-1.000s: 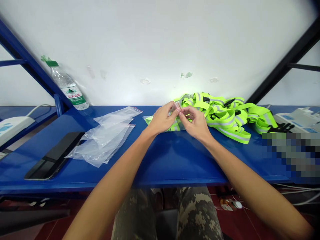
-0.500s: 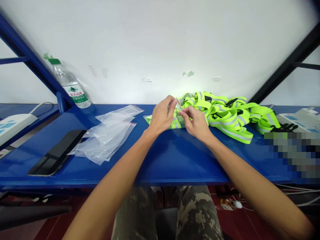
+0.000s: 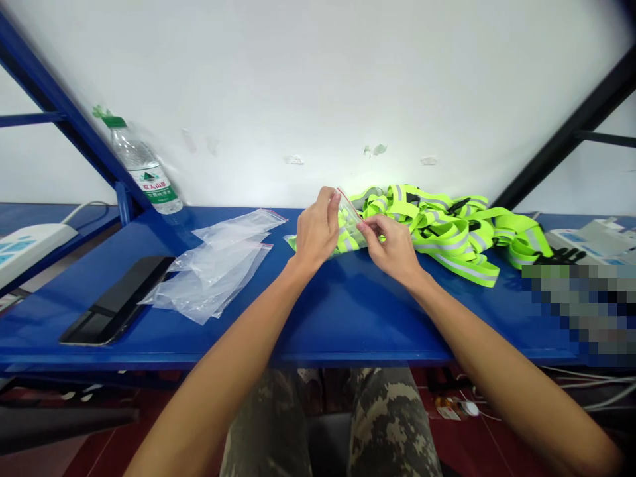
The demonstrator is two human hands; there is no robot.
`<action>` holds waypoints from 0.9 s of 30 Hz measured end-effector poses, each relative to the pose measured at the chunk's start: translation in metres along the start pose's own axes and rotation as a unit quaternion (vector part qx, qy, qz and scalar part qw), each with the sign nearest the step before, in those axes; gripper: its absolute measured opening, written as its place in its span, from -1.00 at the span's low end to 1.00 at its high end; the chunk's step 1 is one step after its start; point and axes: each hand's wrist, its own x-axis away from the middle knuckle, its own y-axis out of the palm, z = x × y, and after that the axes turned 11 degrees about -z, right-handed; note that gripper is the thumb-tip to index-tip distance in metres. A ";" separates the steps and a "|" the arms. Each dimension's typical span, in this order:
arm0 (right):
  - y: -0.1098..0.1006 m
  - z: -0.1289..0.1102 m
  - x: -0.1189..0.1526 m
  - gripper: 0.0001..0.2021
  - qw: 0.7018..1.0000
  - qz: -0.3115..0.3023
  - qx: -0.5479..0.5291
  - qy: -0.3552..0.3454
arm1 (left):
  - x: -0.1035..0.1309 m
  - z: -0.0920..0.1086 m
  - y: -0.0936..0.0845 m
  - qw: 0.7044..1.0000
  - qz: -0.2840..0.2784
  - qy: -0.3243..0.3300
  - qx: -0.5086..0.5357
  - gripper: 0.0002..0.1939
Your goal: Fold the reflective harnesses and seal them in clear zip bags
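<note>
A clear plastic bag (image 3: 349,235) with a red-edged top and neon yellow-green strapping inside lies between my hands on the blue table. My left hand (image 3: 318,228) pinches the upper left end of the bag's red edge. The thumb and fingers of my right hand (image 3: 391,246) grip the lower right end of that edge. Just beyond and right of my right hand, a heap of neon straps (image 3: 447,228) with grey reflective stripes and black buckles rests against the wall.
Flat clear bags (image 3: 218,265) lie on the blue table (image 3: 358,324) left of my hands, beside a black phone (image 3: 119,298). A water bottle (image 3: 149,172) leans on the wall. White power strips (image 3: 30,248) sit at the left; a blurred patch covers the right edge.
My left hand has shifted slightly left along the bag's red edge, so more of that edge shows between my hands. My right hand keeps its grip almost in place.
</note>
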 end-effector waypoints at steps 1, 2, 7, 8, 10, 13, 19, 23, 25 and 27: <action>0.000 0.000 0.000 -0.73 1.000 -0.006 -0.002 0.003 | 0.000 -0.001 0.000 1.000 0.005 -0.005 0.003 -0.57; 0.000 0.000 0.000 -0.74 1.000 -0.010 -0.004 0.004 | 0.000 -0.002 -0.001 1.000 0.009 -0.009 0.006 -0.57; 0.000 0.001 0.000 -0.74 1.000 0.000 -0.008 -0.010 | -0.001 -0.005 -0.003 1.000 0.013 -0.015 0.022 -0.59; -0.001 0.001 -0.001 -0.74 1.000 -0.003 -0.010 -0.012 | -0.001 -0.005 -0.004 0.999 0.016 -0.017 0.027 -0.60; -0.002 0.002 -0.001 -0.73 1.000 -0.012 -0.010 -0.008 | -0.002 -0.006 -0.006 0.999 0.028 -0.030 0.035 -0.60; -0.003 0.005 0.000 -0.69 1.000 -0.012 -0.004 0.012 | -0.003 -0.009 -0.008 0.997 0.048 -0.051 0.039 -0.60; -0.001 0.005 0.002 -0.67 0.998 -0.026 -0.050 0.031 | -0.002 -0.010 -0.008 0.997 0.037 -0.051 0.033 -0.60; 0.003 -0.001 0.004 -0.73 0.997 -0.022 -0.072 0.023 | 0.003 -0.003 -0.004 1.000 0.004 -0.027 0.007 -0.59; 0.006 -0.003 0.006 -0.72 0.998 -0.022 -0.058 0.028 | 0.005 0.000 -0.004 1.000 -0.014 -0.016 -0.005 -0.57; 0.007 -0.004 0.007 -0.69 0.998 -0.018 -0.051 0.033 | 0.006 0.002 -0.005 0.999 -0.026 -0.022 -0.025 -0.55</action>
